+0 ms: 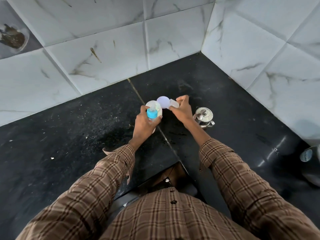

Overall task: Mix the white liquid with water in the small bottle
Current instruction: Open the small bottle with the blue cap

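Note:
My left hand (144, 124) grips a small clear bottle (151, 116) with a blue collar and a teat on top, held upright over the black counter. Right behind it stands a round white container (159, 110), open at the top, its contents hard to make out. My right hand (181, 110) is just to the right of the container and pinches a clear plastic cap (174, 103). A round pale lid (163, 102) sits against that cap above the container's rim; whether my fingers hold it too is unclear.
A small steel pot with a lid (204, 116) stands right of my right hand. The black stone counter (78, 135) meets marbled wall tiles in a corner behind. A dark rounded object (310, 163) lies at the right edge. The counter's front edge notches inward near my body.

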